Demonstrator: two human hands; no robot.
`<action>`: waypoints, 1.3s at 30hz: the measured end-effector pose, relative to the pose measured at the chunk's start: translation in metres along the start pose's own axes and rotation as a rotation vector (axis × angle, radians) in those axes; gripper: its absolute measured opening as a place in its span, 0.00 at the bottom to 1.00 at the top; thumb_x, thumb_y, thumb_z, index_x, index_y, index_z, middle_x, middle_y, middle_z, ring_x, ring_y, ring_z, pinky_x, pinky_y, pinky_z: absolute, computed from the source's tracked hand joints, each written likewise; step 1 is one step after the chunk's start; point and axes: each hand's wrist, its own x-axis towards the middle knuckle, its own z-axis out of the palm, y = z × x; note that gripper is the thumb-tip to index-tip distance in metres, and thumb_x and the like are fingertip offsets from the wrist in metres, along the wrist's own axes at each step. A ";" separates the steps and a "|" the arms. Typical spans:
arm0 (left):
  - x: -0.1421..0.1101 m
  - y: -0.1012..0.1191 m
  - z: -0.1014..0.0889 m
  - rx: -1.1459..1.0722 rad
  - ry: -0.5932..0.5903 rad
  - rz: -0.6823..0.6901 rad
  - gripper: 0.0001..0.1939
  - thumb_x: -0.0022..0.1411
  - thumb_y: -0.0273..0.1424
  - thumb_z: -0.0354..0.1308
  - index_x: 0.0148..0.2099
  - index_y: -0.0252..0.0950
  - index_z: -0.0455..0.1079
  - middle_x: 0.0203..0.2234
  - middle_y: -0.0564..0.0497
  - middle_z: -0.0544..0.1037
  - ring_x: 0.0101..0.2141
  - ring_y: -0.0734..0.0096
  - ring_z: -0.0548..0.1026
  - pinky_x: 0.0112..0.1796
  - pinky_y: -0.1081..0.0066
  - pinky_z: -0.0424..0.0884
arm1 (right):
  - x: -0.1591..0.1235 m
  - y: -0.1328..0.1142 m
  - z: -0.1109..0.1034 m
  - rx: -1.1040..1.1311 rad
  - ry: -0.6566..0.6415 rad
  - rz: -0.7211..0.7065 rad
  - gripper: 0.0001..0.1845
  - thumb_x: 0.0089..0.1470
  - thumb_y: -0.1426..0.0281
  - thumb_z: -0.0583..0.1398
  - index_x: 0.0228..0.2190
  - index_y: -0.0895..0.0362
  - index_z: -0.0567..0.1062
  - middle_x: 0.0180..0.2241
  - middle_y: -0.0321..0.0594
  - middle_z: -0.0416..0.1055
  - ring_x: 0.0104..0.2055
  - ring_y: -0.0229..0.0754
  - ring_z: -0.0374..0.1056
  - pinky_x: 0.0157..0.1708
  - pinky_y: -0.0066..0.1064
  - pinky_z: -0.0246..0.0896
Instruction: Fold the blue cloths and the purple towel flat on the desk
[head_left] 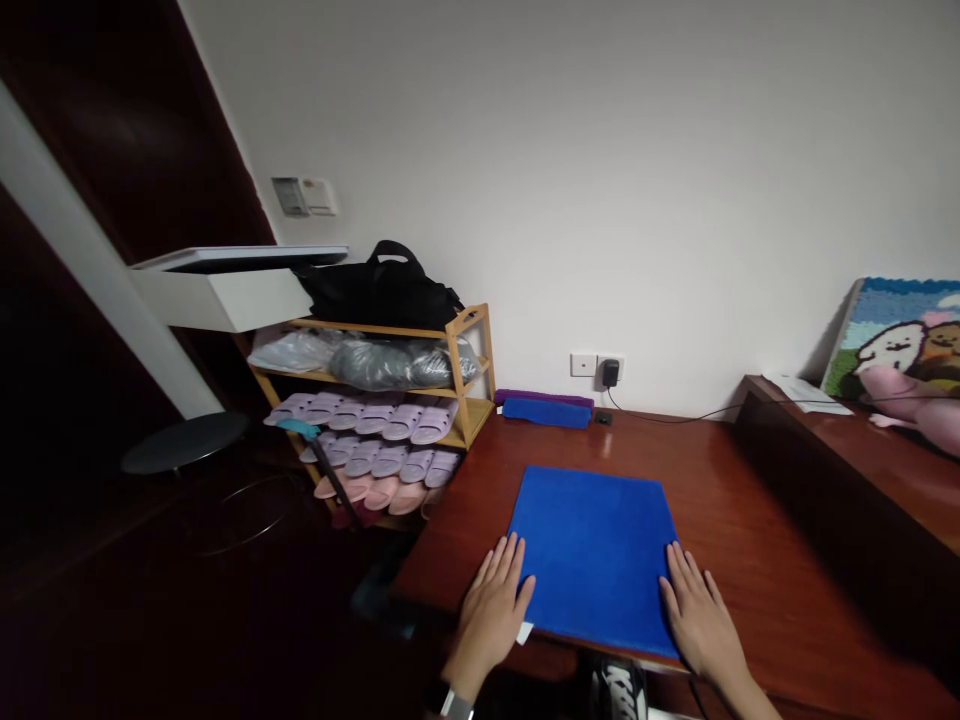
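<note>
A blue cloth lies spread flat on the reddish-brown desk, near its front edge. My left hand rests on the cloth's left side, palm down with the fingers stretched out. On the opposite side my right hand lies flat along the right edge, its fingers extended. Neither hand grips anything. A small white tag sticks out at the cloth's near left corner, beside my left thumb.
Against the wall lie a folded blue cloth and a purple cloth. A black plug trails a cord. Left stands a wooden rack with slippers and a black bag. A raised ledge borders the right.
</note>
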 end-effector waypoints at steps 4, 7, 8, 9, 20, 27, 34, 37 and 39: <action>-0.004 -0.004 0.005 0.014 0.044 -0.005 0.31 0.76 0.45 0.39 0.75 0.38 0.48 0.71 0.47 0.55 0.70 0.60 0.54 0.67 0.54 0.57 | -0.015 0.004 0.008 0.027 0.052 -0.042 0.39 0.66 0.53 0.37 0.70 0.61 0.53 0.71 0.39 0.47 0.74 0.47 0.42 0.72 0.47 0.41; -0.003 -0.001 0.009 0.026 0.050 0.003 0.32 0.76 0.45 0.39 0.74 0.35 0.49 0.71 0.45 0.56 0.70 0.61 0.54 0.67 0.55 0.57 | -0.034 0.009 0.022 0.065 0.163 -0.118 0.38 0.67 0.52 0.39 0.69 0.59 0.55 0.70 0.39 0.51 0.73 0.48 0.45 0.70 0.49 0.46; -0.003 -0.002 0.010 0.028 0.055 0.010 0.32 0.76 0.45 0.39 0.74 0.35 0.49 0.71 0.45 0.56 0.70 0.61 0.54 0.67 0.55 0.57 | -0.040 0.011 0.027 0.069 0.201 -0.138 0.37 0.68 0.52 0.39 0.69 0.58 0.56 0.70 0.40 0.51 0.72 0.48 0.47 0.70 0.49 0.48; -0.003 -0.003 0.011 0.030 0.064 0.017 0.32 0.76 0.45 0.40 0.75 0.35 0.49 0.71 0.46 0.56 0.70 0.61 0.54 0.67 0.55 0.57 | -0.045 0.012 0.032 0.066 0.238 -0.151 0.37 0.68 0.52 0.39 0.69 0.59 0.56 0.70 0.41 0.52 0.72 0.49 0.48 0.69 0.49 0.50; -0.001 -0.009 0.020 0.084 0.112 0.015 0.32 0.76 0.43 0.43 0.75 0.39 0.46 0.71 0.47 0.57 0.69 0.59 0.57 0.65 0.54 0.62 | -0.051 0.017 0.046 0.041 0.604 -0.280 0.38 0.70 0.56 0.47 0.72 0.60 0.44 0.69 0.49 0.56 0.67 0.54 0.60 0.63 0.46 0.59; 0.001 -0.027 0.023 0.117 0.163 0.125 0.33 0.75 0.41 0.46 0.76 0.43 0.39 0.69 0.49 0.61 0.67 0.60 0.61 0.62 0.55 0.67 | -0.049 0.007 0.039 0.034 0.722 -0.274 0.37 0.70 0.57 0.47 0.72 0.60 0.45 0.66 0.49 0.61 0.65 0.53 0.63 0.66 0.44 0.53; 0.008 0.038 0.005 0.061 0.277 0.157 0.31 0.76 0.35 0.45 0.76 0.44 0.41 0.69 0.48 0.62 0.66 0.59 0.64 0.61 0.53 0.69 | -0.050 0.004 0.029 0.051 0.718 -0.274 0.39 0.69 0.55 0.50 0.72 0.61 0.47 0.66 0.50 0.63 0.64 0.53 0.64 0.66 0.43 0.52; 0.018 0.113 0.001 -0.024 0.123 0.311 0.30 0.76 0.37 0.45 0.76 0.44 0.43 0.71 0.51 0.57 0.67 0.63 0.60 0.63 0.57 0.66 | -0.052 0.005 0.028 0.041 0.726 -0.289 0.38 0.69 0.56 0.50 0.71 0.62 0.47 0.65 0.51 0.63 0.64 0.54 0.63 0.66 0.44 0.52; 0.025 0.152 0.005 -0.072 0.065 0.370 0.30 0.76 0.40 0.44 0.75 0.43 0.45 0.71 0.50 0.56 0.68 0.63 0.58 0.65 0.57 0.63 | -0.053 0.008 0.028 0.021 0.742 -0.317 0.38 0.70 0.57 0.49 0.71 0.62 0.47 0.64 0.51 0.65 0.64 0.53 0.64 0.65 0.43 0.53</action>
